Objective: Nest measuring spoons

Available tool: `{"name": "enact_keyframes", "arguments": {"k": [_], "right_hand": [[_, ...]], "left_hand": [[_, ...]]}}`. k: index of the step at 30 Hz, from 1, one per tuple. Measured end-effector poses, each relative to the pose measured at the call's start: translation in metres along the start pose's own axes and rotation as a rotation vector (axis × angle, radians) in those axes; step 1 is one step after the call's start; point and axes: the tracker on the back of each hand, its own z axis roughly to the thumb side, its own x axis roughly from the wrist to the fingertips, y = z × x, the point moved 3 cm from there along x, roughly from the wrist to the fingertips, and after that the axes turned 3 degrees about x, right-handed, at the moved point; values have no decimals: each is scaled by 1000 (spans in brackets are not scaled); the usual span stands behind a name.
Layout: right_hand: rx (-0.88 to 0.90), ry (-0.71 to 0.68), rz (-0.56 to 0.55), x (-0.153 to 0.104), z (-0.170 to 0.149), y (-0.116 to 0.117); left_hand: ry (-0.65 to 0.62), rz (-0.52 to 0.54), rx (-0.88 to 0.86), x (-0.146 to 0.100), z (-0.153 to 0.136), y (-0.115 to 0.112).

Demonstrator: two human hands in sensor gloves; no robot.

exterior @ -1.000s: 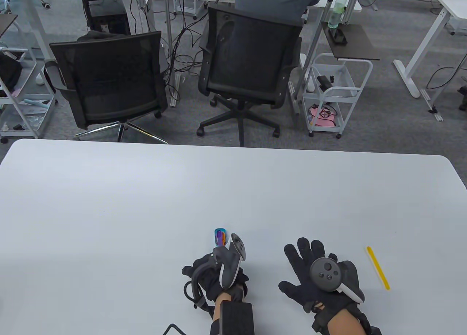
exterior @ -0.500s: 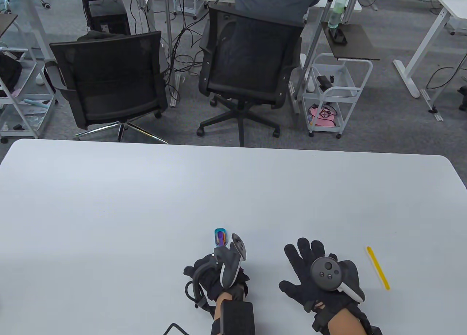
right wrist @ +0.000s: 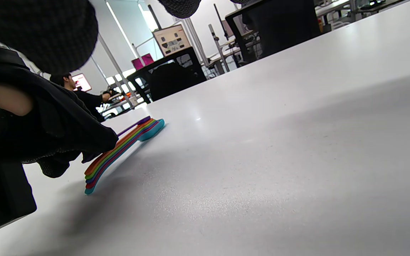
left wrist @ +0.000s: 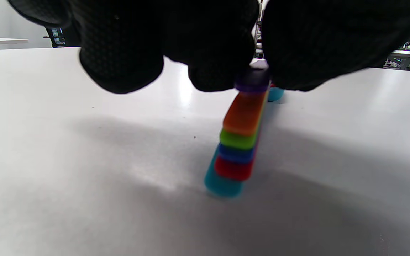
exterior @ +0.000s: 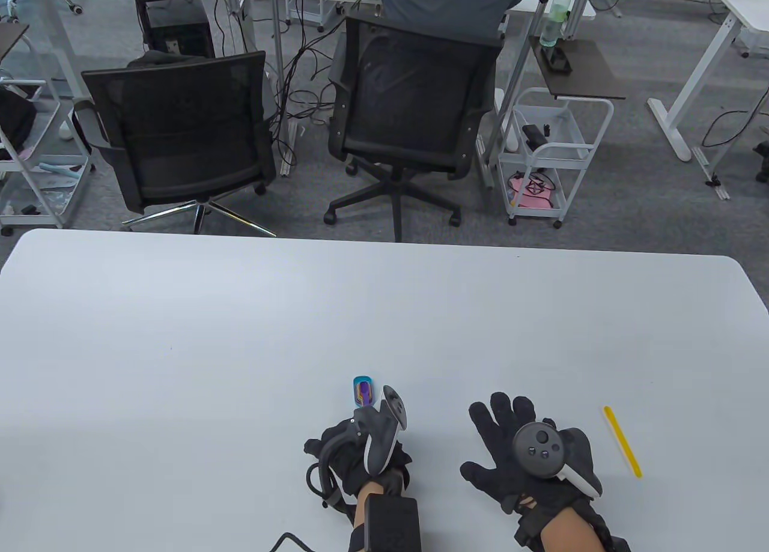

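While the left hand pinches the nested spoons, their bowls stacked, the right hand rests spread flat.

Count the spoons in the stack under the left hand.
6 show, nested on the table: from the bottom, teal, red, blue, green, orange, purple. The left hand covers part; more may be hidden.

Office or lab, mesh swivel chairs, white desks, floor cables, wheeled carts

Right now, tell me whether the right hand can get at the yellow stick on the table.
Probably yes: the right hand lies open just left of the yellow stick, with bare table between.
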Motion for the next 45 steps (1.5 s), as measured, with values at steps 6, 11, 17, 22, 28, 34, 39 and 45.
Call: {"name": "enact_keyframes", "arguments": {"k": [6,11,17,22,28,34,39,45], "right_hand": [[4,1,1,0,0,0],[9,3,3,0,-1,-1],[14,3,6,0,-1,-1],[19,6,9,0,-1,-1],[23,9,13,0,-2,-1],[23,17,19,0,-3,0],[13,27,32,2,-4,3],[-18,33,49,5,-4,8]], "left_hand": [[-2,-4,2,0,1,-1],[-3,-10,6,0,0,-3],[-8,-19,4,1,0,-4],[-8,-15,5,0,0,-5],[-25,-5,-17,-1,-7,2],[-105,22,-44,10,-40,24],[-220,113,-60,20,-91,54],[-380,65,-92,41,-162,60]]}}
